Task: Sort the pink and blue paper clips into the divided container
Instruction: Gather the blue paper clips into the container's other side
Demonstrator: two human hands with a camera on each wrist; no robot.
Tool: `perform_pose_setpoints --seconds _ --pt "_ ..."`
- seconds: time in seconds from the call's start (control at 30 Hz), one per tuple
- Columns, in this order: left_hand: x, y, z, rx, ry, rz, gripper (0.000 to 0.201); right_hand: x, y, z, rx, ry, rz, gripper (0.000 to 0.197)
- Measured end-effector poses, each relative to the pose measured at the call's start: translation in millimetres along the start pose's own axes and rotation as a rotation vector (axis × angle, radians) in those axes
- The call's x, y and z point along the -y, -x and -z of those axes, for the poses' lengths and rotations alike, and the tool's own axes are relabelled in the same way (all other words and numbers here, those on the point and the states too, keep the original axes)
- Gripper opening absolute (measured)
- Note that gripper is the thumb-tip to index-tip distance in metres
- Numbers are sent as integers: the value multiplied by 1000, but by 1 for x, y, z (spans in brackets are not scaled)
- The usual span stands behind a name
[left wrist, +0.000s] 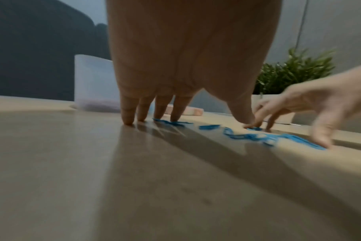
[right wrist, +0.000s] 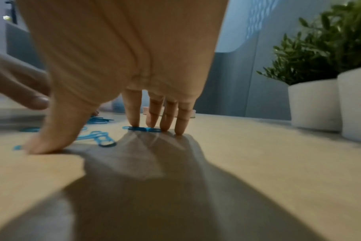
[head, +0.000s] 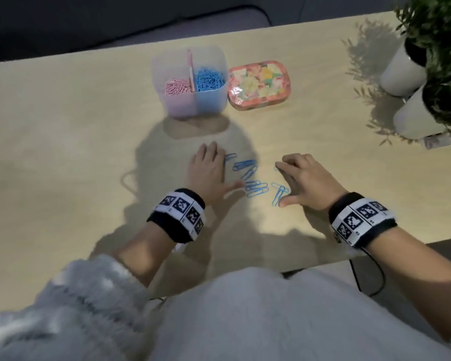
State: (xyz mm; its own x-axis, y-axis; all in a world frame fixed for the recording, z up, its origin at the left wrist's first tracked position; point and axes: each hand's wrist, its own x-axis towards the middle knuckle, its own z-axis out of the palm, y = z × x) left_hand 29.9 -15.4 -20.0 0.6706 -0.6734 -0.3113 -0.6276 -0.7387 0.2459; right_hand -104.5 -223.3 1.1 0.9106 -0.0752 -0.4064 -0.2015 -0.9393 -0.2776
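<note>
Left hand and right hand both rest fingertips-down on the pale wooden table, fingers extended, grasping nothing. Loose blue wire paper clips lie between them, touching both. Beyond stands the translucent divided plastic container, pink clips left, blue right.
</note>
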Motion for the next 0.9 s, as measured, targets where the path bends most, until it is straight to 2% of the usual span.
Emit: perform_pose_setpoints --seconds 0.07,0.13,0.3,0.4,0.5,0.63,0.7,0.9 --pt "-13 6 -8 4 -36 -24 101 3 1 -8 -73 -60 40 74" --pt "-24 7 -8 10 -48 -35 102 8 1 -14 -128 -112 81 55" --pt "-44 6 -2 20 -45 -173 77 21 3 -23 -214 -165 68 29" --pt "-52 9 -1 12 -47 -229 48 27 4 -23 -217 -181 2 25" --pt "-53 12 -3 -5 -51 -247 31 29 3 -20 -200 -176 -66 13" --pt "-46 9 -3 12 -95 -293 28 32 1 -18 -138 -218 -166 4" --pt "-44 8 -3 12 -116 -319 27 36 2 -19 -125 -190 -156 12" --pt "-38 4 1 1 -36 -313 25 36 4 -24 -133 -210 -108 13"
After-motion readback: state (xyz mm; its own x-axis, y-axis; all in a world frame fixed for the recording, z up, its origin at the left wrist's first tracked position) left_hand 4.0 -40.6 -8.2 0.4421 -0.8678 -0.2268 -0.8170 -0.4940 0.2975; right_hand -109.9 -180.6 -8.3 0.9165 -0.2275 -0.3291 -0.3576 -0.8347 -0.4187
